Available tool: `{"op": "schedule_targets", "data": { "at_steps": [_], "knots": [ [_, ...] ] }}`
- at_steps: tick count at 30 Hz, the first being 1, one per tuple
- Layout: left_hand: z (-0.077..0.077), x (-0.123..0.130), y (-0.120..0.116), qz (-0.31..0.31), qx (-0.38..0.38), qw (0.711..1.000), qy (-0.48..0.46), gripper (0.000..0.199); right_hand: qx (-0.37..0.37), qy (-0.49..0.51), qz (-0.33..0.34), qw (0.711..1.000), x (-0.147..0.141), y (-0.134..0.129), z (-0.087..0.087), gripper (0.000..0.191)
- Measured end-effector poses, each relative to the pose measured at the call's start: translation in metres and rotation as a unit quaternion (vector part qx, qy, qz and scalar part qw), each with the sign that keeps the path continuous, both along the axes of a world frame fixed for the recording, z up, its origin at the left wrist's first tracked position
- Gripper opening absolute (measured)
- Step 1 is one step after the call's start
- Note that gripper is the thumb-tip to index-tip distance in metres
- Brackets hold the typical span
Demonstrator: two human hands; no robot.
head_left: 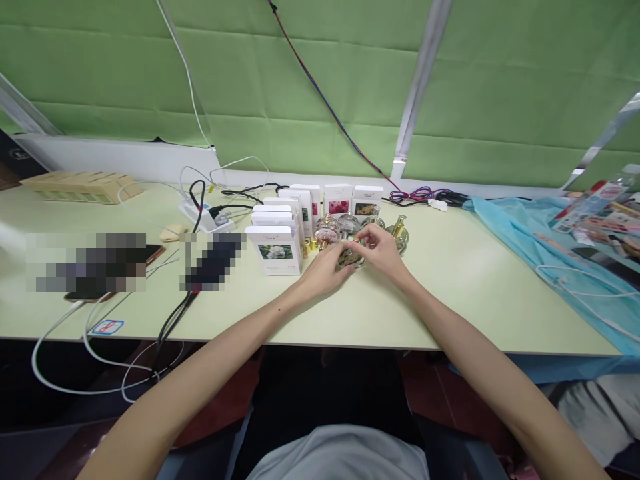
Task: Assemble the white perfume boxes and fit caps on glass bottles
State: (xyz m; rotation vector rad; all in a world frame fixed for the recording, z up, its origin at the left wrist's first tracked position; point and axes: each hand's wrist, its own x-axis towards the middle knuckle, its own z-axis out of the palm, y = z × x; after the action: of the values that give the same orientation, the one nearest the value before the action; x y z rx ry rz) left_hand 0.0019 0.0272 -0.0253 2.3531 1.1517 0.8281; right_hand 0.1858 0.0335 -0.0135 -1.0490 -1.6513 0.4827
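Note:
My left hand (325, 270) is closed around the side of a round glass bottle (351, 259) on the table. At the top of this bottle, my right hand (381, 250) pinches its small neck or cap, which the fingers partly hide. Behind my hands stand more round glass bottles, among them one with a pinkish label (328, 228). A bottle with a gold neck (399, 227) is just right of my right hand. Small gold caps (313, 244) lie left of the bottles, beside a white box with a flower picture (275, 252).
More white boxes (338, 199) stand behind the bottles. Phones, cables and a white power strip (207, 217) occupy the left side of the table (320, 320). A blue cloth (530, 247) with cables and a plastic bottle lies at the right. A yellow carton (83, 187) is at the back left.

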Motion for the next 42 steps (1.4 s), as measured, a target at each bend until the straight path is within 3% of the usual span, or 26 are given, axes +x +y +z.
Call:
{"op": "schedule_targets", "data": {
  "at_steps": [16,24,31,38,42],
  "knots": [
    [0.005,0.000,-0.004,0.005,-0.005,1.000,0.000,0.030,-0.036,-0.001,0.019,0.999,0.003,-0.001,0.005,0.039],
    [-0.004,-0.001,0.002,0.024,0.030,0.999,0.016,0.038,0.056,-0.026,-0.115,0.991,0.013,-0.002,0.015,0.031],
    [-0.009,-0.002,0.005,0.048,0.031,0.998,0.029,0.047,-0.025,-0.169,-0.157,0.973,0.021,0.004,0.010,0.011],
    [0.001,0.000,-0.001,0.065,-0.001,0.998,-0.014,0.054,-0.085,-0.282,-0.143,0.945,0.016,0.001,0.007,0.023],
    [0.005,0.000,-0.002,0.100,0.012,0.994,-0.052,0.040,-0.101,-0.316,-0.148,0.932,0.016,0.001,0.008,0.026]
  ]
}}
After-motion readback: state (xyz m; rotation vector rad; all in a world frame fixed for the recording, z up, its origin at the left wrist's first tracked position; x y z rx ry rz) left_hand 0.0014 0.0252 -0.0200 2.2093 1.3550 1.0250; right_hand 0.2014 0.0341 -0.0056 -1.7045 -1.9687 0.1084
